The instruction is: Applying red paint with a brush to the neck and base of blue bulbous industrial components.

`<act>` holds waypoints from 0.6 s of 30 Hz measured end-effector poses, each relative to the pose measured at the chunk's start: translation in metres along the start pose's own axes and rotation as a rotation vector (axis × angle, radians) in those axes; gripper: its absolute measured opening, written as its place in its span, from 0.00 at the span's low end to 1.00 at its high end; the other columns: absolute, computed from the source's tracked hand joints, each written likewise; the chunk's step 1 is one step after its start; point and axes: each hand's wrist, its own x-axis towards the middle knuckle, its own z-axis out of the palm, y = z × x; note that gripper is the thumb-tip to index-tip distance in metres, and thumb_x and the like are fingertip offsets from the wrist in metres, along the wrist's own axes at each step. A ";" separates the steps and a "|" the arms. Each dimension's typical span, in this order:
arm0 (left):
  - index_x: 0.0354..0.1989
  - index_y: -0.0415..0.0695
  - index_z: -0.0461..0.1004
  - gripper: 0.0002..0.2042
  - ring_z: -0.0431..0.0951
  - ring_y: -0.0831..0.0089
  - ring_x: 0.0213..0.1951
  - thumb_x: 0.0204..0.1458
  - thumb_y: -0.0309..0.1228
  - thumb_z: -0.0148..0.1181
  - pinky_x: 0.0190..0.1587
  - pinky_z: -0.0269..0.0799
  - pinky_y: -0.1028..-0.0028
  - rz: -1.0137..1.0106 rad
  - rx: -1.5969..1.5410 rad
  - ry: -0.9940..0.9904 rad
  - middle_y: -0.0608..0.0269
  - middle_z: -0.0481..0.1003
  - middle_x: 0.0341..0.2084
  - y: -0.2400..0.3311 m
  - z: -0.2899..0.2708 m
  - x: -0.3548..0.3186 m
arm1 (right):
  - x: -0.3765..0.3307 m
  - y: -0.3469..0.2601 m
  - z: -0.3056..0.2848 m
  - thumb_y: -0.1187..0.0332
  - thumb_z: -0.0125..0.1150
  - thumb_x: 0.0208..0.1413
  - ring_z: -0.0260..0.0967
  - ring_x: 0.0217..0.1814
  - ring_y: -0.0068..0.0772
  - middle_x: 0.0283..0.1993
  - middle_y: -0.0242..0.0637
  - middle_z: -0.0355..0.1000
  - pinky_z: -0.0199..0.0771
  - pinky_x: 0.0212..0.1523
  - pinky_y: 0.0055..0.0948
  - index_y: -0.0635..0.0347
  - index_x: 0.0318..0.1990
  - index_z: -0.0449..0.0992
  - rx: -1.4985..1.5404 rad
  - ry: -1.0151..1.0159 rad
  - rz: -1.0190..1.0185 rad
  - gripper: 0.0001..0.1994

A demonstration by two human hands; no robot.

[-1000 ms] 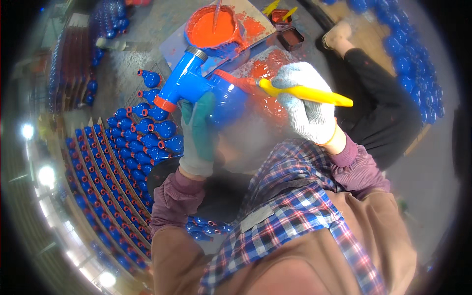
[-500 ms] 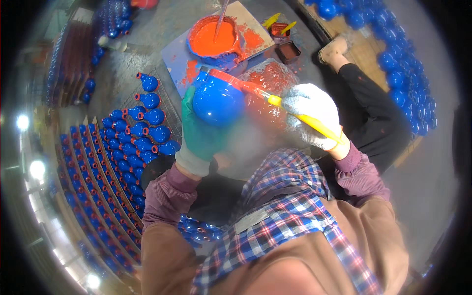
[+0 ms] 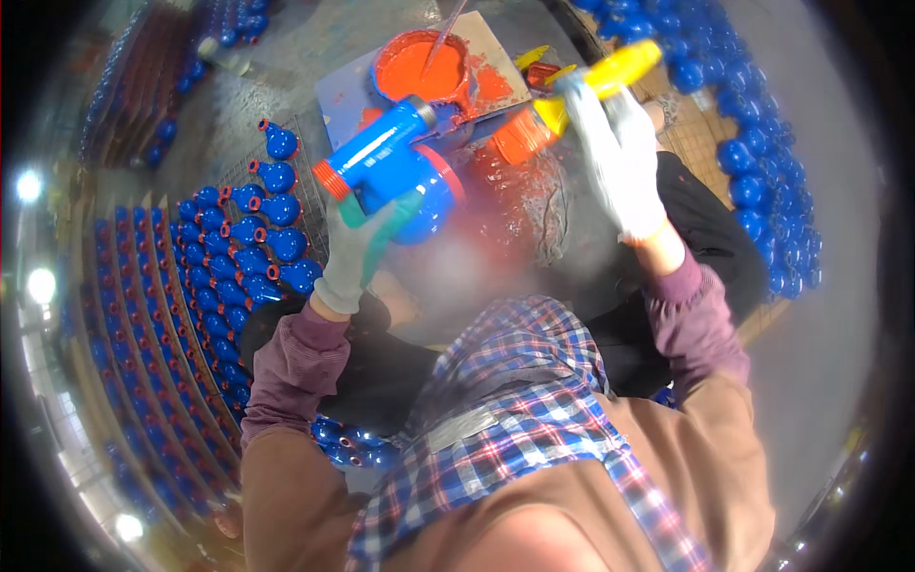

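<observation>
My left hand (image 3: 355,240), in a green and pale glove, is closed around a glossy blue pipe fitting (image 3: 379,145). The fitting has a straight tube with a red threaded end, a bare metal-looking end, and a rounded body with a red rim. My right hand (image 3: 624,162), white-gloved, grips a yellow-handled paintbrush (image 3: 624,69); its broad bristles are coated orange-red and point toward the fitting, apart from it. Beyond the fitting stands a bucket (image 3: 465,95) of orange-red paint, with a stick standing in it.
The bucket rests on a paint-smeared board (image 3: 500,57). Red-stained plastic sheeting (image 3: 519,205) lies before me. Rows of red-ended blue fittings (image 3: 284,208) fill the left side; more blue fittings (image 3: 748,157) lie on the right. A small red container (image 3: 541,74) sits beside the board.
The fitting has turned in my left hand, so its tube and red threaded end now show. The brush has swung away from it, handle up and to the right.
</observation>
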 end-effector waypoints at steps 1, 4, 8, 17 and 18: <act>0.54 0.42 0.66 0.27 0.72 0.73 0.49 0.47 0.32 0.71 0.52 0.72 0.67 0.170 0.175 0.010 0.62 0.69 0.48 -0.005 -0.004 -0.002 | 0.015 0.012 0.002 0.63 0.56 0.64 0.74 0.37 0.31 0.35 0.44 0.75 0.70 0.36 0.28 0.69 0.41 0.75 -0.115 -0.080 -0.056 0.14; 0.49 0.41 0.66 0.32 0.73 0.70 0.46 0.35 0.32 0.79 0.48 0.72 0.68 0.412 0.435 0.025 0.61 0.69 0.45 0.002 0.005 -0.004 | 0.045 0.025 0.008 0.52 0.55 0.63 0.73 0.32 0.31 0.30 0.44 0.75 0.70 0.35 0.31 0.69 0.39 0.77 -0.047 -0.307 0.210 0.23; 0.49 0.40 0.66 0.34 0.74 0.54 0.43 0.33 0.35 0.79 0.43 0.73 0.61 0.693 0.859 -0.029 0.53 0.71 0.43 0.006 0.016 -0.005 | 0.047 0.036 0.026 0.50 0.55 0.62 0.73 0.32 0.29 0.29 0.42 0.75 0.72 0.34 0.31 0.72 0.41 0.77 0.036 -0.379 0.164 0.25; 0.51 0.42 0.65 0.38 0.73 0.53 0.45 0.29 0.34 0.81 0.45 0.73 0.59 0.795 1.039 -0.157 0.53 0.71 0.44 0.006 0.013 -0.005 | 0.042 0.027 0.025 0.49 0.56 0.61 0.72 0.30 0.28 0.27 0.40 0.75 0.71 0.31 0.30 0.70 0.39 0.78 -0.054 -0.495 0.088 0.25; 0.51 0.42 0.65 0.38 0.73 0.53 0.45 0.29 0.34 0.81 0.45 0.73 0.59 0.787 1.036 -0.160 0.53 0.71 0.44 0.007 0.013 -0.005 | 0.043 0.024 0.023 0.49 0.56 0.62 0.73 0.30 0.29 0.28 0.41 0.75 0.72 0.31 0.30 0.70 0.40 0.78 -0.072 -0.477 0.054 0.25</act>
